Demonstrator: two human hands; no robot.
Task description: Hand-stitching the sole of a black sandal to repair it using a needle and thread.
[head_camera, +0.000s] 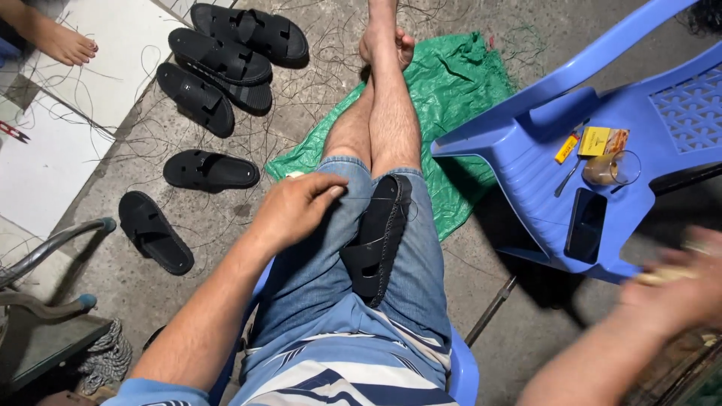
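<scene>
Lap: a black sandal (377,239) lies wedged between the thighs, centre of the frame, sole edge up, on blue denim shorts (323,263).
Left hand (297,207): centre frame, resting on the left thigh just beside the sandal; thumb and fingers pressed together, pinching a thin thread (365,198) that runs across to the sandal's edge.
Right hand (677,289): lower right edge, blurred; it seems closed around something pale, but I cannot tell what or how firmly.
Seat: a blue plastic edge shows under the person at bottom centre.
Chair (526,150): second blue plastic chair at right; on its seat a dark phone (586,224), a glass (613,168) of brown drink, a spoon (565,179), a yellow lighter (566,149) and a yellow box (598,140).
Sheet (459,83): crumpled green plastic on the concrete floor under the crossed legs, upper centre.
Loose sandals (218,75): six black ones on the floor at left, four bunched at the upper left, two apart below them.
Scraps: thin thread offcuts scattered over the floor.
Other person: a bare foot (64,43) at the upper left corner.
</scene>
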